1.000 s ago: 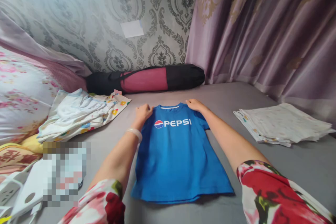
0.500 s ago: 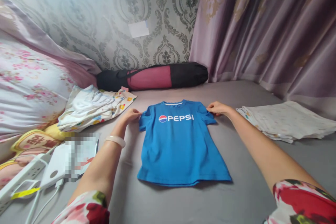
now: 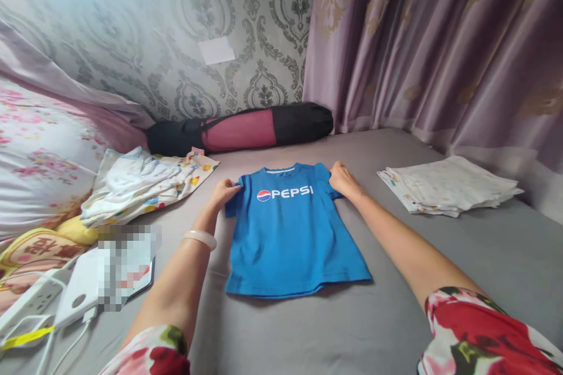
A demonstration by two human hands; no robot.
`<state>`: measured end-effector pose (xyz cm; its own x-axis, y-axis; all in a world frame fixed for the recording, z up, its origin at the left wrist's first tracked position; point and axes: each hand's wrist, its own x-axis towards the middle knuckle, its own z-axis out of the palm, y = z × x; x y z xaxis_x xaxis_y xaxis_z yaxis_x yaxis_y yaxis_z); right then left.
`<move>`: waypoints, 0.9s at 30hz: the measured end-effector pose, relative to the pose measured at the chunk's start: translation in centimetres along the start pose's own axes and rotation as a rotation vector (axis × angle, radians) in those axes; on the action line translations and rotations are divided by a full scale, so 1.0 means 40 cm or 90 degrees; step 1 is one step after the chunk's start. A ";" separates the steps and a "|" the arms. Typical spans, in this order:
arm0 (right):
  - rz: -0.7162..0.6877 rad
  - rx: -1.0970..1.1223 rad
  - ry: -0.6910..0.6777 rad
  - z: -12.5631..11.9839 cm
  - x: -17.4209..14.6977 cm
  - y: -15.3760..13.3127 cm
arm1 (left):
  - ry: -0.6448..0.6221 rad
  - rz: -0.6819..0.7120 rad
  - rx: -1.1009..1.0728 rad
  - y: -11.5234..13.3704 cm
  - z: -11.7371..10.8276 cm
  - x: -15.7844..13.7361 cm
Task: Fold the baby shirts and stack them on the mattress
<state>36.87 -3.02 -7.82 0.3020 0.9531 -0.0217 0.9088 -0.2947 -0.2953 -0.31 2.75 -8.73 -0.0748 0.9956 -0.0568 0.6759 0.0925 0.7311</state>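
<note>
Head view: a blue T-shirt (image 3: pixel 290 240) lies spread on a grey sheet (image 3: pixel 272 334), near the middle, front side up, with its collar at the far end and its hem toward the person.
Print: across the chest stands the word PEPSI (image 3: pixel 291 193) in white, with a round logo (image 3: pixel 264 195) at its left.
Left hand (image 3: pixel 225 192): its thumb and fingers are closed on the shirt's sleeve at this side; a pale bangle (image 3: pixel 200 239) is around the forearm.
Right hand (image 3: pixel 342 180): it grips the opposite sleeve with curled fingers.
Arms: both are stretched forward, in floral sleeves (image 3: pixel 466 328).
Right of the shirt: a stack of pale cloths (image 3: pixel 451 184) lies well apart from it.
Left of the shirt: a looser pile of cloths (image 3: pixel 136 181) lies beside a floral pillow (image 3: pixel 44 158).
Near the left forearm: a white power strip (image 3: pixel 37 302) and a white flat device (image 3: pixel 83 281); the thing (image 3: pixel 136 275) beside the device is pixelated, so I cannot tell what it is.
Back: a long black and dark-pink bag (image 3: pixel 240 129) lies along the patterned wall (image 3: pixel 153 41), and a purple curtain (image 3: pixel 396 58) hangs at the right.
</note>
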 end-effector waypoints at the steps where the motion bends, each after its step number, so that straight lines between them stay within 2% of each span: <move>1: -0.018 -0.019 0.023 0.004 -0.019 -0.012 | 0.024 0.006 0.014 0.006 0.006 -0.002; 4: -0.162 -0.091 0.039 0.025 -0.076 -0.046 | 0.060 0.022 0.033 0.026 0.021 -0.015; 7: -0.319 -0.140 0.034 0.046 -0.110 -0.060 | 0.042 0.045 -0.016 0.041 0.030 -0.034; 9: -0.386 -0.129 0.030 0.057 -0.115 -0.057 | 0.016 0.062 -0.059 0.047 0.034 -0.044; 11: -0.413 -0.060 0.037 0.069 -0.105 -0.050 | 0.016 0.077 -0.088 0.050 0.036 -0.048; 13: -0.399 0.043 0.080 0.082 -0.087 -0.043 | 0.049 0.082 -0.115 0.050 0.036 -0.047; 15: -0.344 0.126 0.143 0.093 -0.066 -0.039 | 0.064 0.066 -0.140 0.049 0.035 -0.045; 18: -0.212 0.152 0.172 0.100 -0.037 -0.039 | 0.018 0.019 -0.141 0.045 0.030 -0.044; 23: -0.034 0.161 0.024 0.074 -0.005 -0.045 | -0.094 0.031 -0.124 0.037 0.029 -0.055; 27: 0.025 0.194 -0.053 0.047 0.013 -0.046 | -0.076 0.021 -0.127 0.036 0.026 -0.058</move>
<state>34.82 -1.84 -9.07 0.2983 0.9477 -0.1136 0.7656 -0.3086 -0.5645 1.59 0.61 -8.26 0.0405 0.9940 -0.1018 0.5177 0.0663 0.8530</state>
